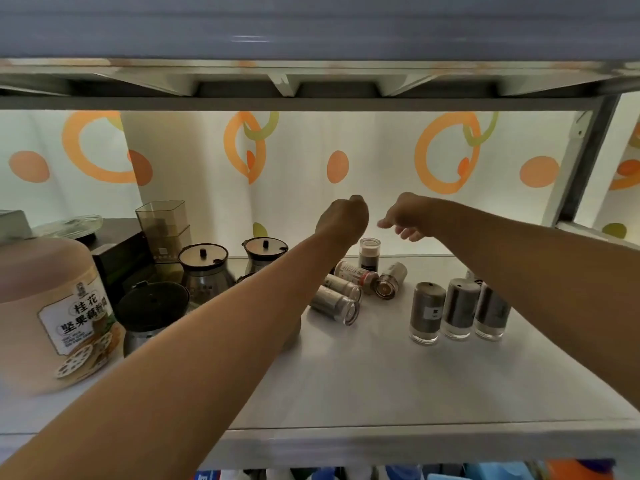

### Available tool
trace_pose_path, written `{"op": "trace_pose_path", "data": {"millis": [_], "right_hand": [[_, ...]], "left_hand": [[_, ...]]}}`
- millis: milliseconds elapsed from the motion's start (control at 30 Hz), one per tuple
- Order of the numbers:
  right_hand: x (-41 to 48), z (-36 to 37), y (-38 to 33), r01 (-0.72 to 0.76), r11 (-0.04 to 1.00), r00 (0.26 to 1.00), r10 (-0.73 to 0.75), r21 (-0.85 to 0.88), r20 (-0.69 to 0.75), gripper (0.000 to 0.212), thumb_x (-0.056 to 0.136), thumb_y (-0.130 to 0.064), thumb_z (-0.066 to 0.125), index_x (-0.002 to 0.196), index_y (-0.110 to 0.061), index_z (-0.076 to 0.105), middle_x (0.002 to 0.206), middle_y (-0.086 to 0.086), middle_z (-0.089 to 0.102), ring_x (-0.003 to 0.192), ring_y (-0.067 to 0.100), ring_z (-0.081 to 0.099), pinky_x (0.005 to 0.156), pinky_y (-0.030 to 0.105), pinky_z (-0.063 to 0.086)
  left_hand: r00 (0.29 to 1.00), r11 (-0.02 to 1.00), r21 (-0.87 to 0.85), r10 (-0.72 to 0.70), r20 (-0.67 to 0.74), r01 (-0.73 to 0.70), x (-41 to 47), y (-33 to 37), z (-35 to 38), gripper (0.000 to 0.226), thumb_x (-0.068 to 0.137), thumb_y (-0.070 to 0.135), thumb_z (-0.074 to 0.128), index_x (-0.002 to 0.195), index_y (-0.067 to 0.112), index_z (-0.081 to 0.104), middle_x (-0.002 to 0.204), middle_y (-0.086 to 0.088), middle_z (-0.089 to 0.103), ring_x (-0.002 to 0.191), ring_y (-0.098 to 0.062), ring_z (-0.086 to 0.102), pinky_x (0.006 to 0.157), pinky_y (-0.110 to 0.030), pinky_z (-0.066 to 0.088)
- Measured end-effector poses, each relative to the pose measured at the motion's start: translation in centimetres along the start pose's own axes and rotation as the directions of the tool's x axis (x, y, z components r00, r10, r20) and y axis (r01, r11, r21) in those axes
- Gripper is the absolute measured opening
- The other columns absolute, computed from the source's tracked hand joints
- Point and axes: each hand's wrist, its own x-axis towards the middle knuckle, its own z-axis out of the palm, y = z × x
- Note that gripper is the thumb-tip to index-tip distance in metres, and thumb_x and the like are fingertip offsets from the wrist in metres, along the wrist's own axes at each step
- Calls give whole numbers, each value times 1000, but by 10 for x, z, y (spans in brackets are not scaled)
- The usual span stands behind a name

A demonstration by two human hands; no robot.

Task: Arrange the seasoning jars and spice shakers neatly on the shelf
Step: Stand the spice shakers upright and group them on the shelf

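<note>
Nearest, on the steel shelf (pixel 346 375), three grey spice shakers (pixel 460 308) stand in a row at right. Behind them, four seasoning jars (pixel 334 304) lie toppled beside one upright jar (pixel 369 252). Above these, the right hand (pixel 405 220) hangs with its fingers loose and apart. The left hand (pixel 343 216) curls its fingers out of sight, so its grip cannot be told.
</note>
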Motion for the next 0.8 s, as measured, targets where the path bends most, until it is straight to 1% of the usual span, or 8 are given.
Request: {"op": "trace_pose_path", "data": {"millis": [100, 267, 333, 400, 533, 667, 767, 800], "right_hand": [[-4, -11, 9, -228, 964, 971, 213, 136, 112, 72, 99, -36, 54, 149, 5, 23, 143, 36, 41, 130, 46, 47, 107, 50, 43], [-6, -14, 18, -451, 841, 883, 373, 299, 284, 81, 99, -47, 46, 154, 1, 11, 152, 36, 27, 136, 51, 36, 110, 54, 38], [-6, -13, 19, -476, 827, 866, 381, 300, 324, 82, 99, -49, 45, 153, 1, 10, 152, 36, 26, 136, 52, 37, 109, 55, 39], [-5, -11, 19, -484, 823, 860, 384, 298, 335, 82, 99, -48, 45, 153, 2, 10, 154, 34, 24, 137, 51, 35, 109, 56, 38], [-5, -9, 19, -490, 829, 850, 388, 268, 356, 85, 99, -51, 44, 153, 2, 7, 155, 32, 23, 137, 49, 36, 108, 53, 40], [-2, -9, 25, -501, 843, 834, 409, 196, 371, 88, 98, -56, 42, 152, 5, 8, 151, 35, 31, 133, 48, 43, 107, 49, 43], [-1, -8, 31, -509, 842, 829, 424, 179, 366, 90, 97, -58, 41, 152, 7, 10, 149, 35, 34, 132, 47, 45, 106, 49, 45], [-2, -8, 33, -510, 840, 829, 423, 184, 365, 90, 97, -58, 40, 151, 8, 11, 149, 35, 33, 133, 46, 45, 106, 49, 45]], "left_hand": [[977, 987, 55, -158, 144, 152, -16, 15, 14, 49, 99, 34, 29, 108, -3, 61, 103, -19, 69, 81, -27, 63, 62, -29, 47], [948, 952, 255, -230, 220, 172, -26, 9, 38, 43, 100, 26, 29, 109, -4, 58, 111, -25, 64, 92, -31, 61, 81, -33, 50], [937, 933, 309, -262, 232, 184, -25, 5, 42, 42, 98, 23, 31, 113, -6, 58, 113, -24, 64, 96, -32, 62, 90, -36, 51], [934, 916, 366, -266, 240, 167, -25, 3, 45, 33, 100, 19, 34, 97, -3, 58, 106, -22, 64, 97, -31, 63, 91, -37, 51], [948, 922, 344, -255, 190, 179, -21, 2, 52, 29, 103, 11, 35, 78, 3, 46, 77, -11, 49, 70, -20, 53, 65, -18, 46], [929, 896, 367, -327, 172, 248, -18, 2, 59, 28, 101, 11, 40, 113, -6, 58, 115, -20, 63, 113, -27, 60, 100, -31, 46], [911, 909, 334, -337, 238, 249, -16, -2, 65, 30, 101, 17, 40, 92, -5, 58, 107, -23, 64, 102, -30, 61, 98, -37, 49], [915, 921, 304, -323, 243, 245, -18, -3, 67, 33, 102, 20, 37, 99, -7, 57, 115, -25, 62, 101, -32, 61, 93, -39, 52]]}}
